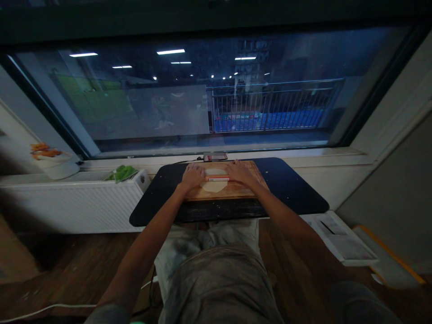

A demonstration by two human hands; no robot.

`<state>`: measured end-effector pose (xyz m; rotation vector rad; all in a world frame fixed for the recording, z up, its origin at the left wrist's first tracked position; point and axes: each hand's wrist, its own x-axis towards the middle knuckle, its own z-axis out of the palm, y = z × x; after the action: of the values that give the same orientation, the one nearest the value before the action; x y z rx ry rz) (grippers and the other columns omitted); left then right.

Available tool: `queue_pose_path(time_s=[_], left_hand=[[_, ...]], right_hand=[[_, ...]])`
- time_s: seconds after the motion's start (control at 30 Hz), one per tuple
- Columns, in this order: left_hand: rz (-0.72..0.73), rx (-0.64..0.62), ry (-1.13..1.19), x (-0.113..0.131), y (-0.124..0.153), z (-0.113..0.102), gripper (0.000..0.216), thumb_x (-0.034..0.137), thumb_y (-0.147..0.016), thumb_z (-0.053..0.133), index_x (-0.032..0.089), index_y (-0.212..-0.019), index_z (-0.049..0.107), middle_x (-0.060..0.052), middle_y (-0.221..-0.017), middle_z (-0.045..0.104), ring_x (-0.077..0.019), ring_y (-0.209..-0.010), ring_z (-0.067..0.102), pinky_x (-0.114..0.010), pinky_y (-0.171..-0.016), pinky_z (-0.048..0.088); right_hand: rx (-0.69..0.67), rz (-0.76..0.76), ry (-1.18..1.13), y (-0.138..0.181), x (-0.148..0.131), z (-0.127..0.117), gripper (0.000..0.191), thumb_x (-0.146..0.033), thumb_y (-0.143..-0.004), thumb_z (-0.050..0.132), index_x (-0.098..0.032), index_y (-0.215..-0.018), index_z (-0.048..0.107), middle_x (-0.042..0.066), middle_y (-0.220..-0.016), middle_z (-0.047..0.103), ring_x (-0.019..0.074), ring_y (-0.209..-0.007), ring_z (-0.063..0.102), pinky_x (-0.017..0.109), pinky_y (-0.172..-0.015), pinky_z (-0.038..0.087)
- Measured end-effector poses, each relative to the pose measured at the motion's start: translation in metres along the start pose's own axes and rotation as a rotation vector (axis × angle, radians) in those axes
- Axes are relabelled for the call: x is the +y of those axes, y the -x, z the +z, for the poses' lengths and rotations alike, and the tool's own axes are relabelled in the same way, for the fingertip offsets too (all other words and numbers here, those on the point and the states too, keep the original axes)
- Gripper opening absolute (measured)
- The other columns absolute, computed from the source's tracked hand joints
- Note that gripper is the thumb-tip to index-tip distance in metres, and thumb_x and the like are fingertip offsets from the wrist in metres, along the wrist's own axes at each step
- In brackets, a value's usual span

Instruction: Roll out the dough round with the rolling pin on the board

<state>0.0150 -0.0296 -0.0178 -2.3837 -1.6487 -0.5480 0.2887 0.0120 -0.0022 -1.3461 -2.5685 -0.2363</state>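
Two hands are laid flat on a rolling pin (218, 178), which lies crosswise over a pale round of dough (216, 182). The left hand (193, 174) is pressed on the pin's left end, the right hand (239, 171) on its right end; the fingers are stretched forward, spread open rather than closed round it, so the pin is pushed on from above and not gripped. The dough is spread on a wooden board (232, 191), near the board's middle, and the board is set on a dark table (290, 189) dotted with flour, under a window (189, 90). A radiator (74, 202) with a green bundle (123, 172) on top is seen to the left.

Judged from this, rolling is best done with weight shared evenly between both palms, so that the sheet is kept level in thickness. Short strokes from the middle outward are advised, and the round should be turned often to keep it circular. The board may slide if pressed too hard.
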Motion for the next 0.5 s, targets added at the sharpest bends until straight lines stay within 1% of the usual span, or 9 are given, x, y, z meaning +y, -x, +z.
queue_pose_path(time_s=[0.1, 0.13, 0.2, 0.27, 0.3, 0.4, 0.5], left_hand=[[0.02, -0.041, -0.019, 0.001, 0.008, 0.0, 0.033, 0.021, -0.108, 0.046, 0.018, -0.124, 0.075, -0.018, -0.132, 0.078, -0.0321, -0.134, 0.064, -0.054, -0.125, 0.04], [0.034, -0.048, -0.022, 0.002, 0.011, 0.0, 0.034, 0.02, -0.107, 0.045, 0.018, -0.124, 0.076, -0.019, -0.134, 0.077, -0.0332, -0.135, 0.064, -0.054, -0.125, 0.04], [0.033, -0.045, -0.02, 0.006, 0.018, 0.0, 0.036, 0.019, -0.108, 0.044, 0.018, -0.123, 0.076, -0.019, -0.137, 0.077, -0.0346, -0.135, 0.066, -0.054, -0.124, 0.042], [-0.014, -0.025, -0.002, 0.011, 0.025, -0.001, 0.035, 0.022, -0.109, 0.043, 0.019, -0.12, 0.076, -0.018, -0.134, 0.078, -0.0349, -0.134, 0.066, -0.052, -0.121, 0.046], [-0.044, -0.016, 0.011, 0.013, 0.029, -0.001, 0.034, 0.023, -0.11, 0.043, 0.02, -0.118, 0.076, -0.018, -0.131, 0.079, -0.0348, -0.134, 0.067, -0.05, -0.118, 0.048], [-0.117, 0.001, 0.055, 0.022, 0.041, -0.003, 0.034, 0.028, -0.113, 0.043, 0.021, -0.113, 0.076, -0.016, -0.123, 0.08, -0.0347, -0.127, 0.071, -0.047, -0.111, 0.053], [-0.149, 0.046, 0.079, 0.029, 0.055, -0.006, 0.04, 0.035, -0.116, 0.038, 0.02, -0.119, 0.074, -0.017, -0.122, 0.08, -0.0345, -0.116, 0.076, -0.046, -0.105, 0.056]], right_hand=[[-0.019, 0.125, -0.023, 0.006, -0.001, 0.004, 0.045, -0.037, -0.118, 0.041, -0.021, -0.148, 0.07, 0.019, -0.157, 0.065, 0.0392, -0.147, 0.054, 0.063, -0.12, 0.047], [-0.019, 0.139, -0.033, 0.008, -0.002, 0.004, 0.045, -0.037, -0.118, 0.041, -0.02, -0.149, 0.069, 0.019, -0.158, 0.064, 0.0386, -0.148, 0.054, 0.062, -0.122, 0.045], [-0.017, 0.1, -0.034, 0.014, -0.004, 0.004, 0.043, -0.032, -0.117, 0.042, -0.018, -0.145, 0.071, 0.02, -0.157, 0.065, 0.037, -0.148, 0.055, 0.059, -0.126, 0.042], [-0.012, 0.042, -0.012, 0.019, -0.008, 0.003, 0.041, -0.026, -0.115, 0.042, -0.016, -0.137, 0.075, 0.02, -0.153, 0.069, 0.0365, -0.147, 0.056, 0.056, -0.128, 0.04], [-0.005, 0.039, 0.001, 0.022, -0.01, 0.002, 0.041, -0.024, -0.115, 0.042, -0.015, -0.136, 0.075, 0.02, -0.151, 0.07, 0.0367, -0.147, 0.056, 0.055, -0.128, 0.041], [0.015, 0.088, 0.024, 0.03, -0.019, -0.002, 0.043, -0.023, -0.114, 0.039, -0.013, -0.138, 0.074, 0.021, -0.149, 0.072, 0.0356, -0.145, 0.059, 0.05, -0.124, 0.045], [0.015, 0.129, 0.012, 0.041, -0.029, -0.006, 0.049, -0.027, -0.117, 0.032, -0.012, -0.139, 0.073, 0.022, -0.142, 0.075, 0.0345, -0.136, 0.066, 0.047, -0.12, 0.048]])
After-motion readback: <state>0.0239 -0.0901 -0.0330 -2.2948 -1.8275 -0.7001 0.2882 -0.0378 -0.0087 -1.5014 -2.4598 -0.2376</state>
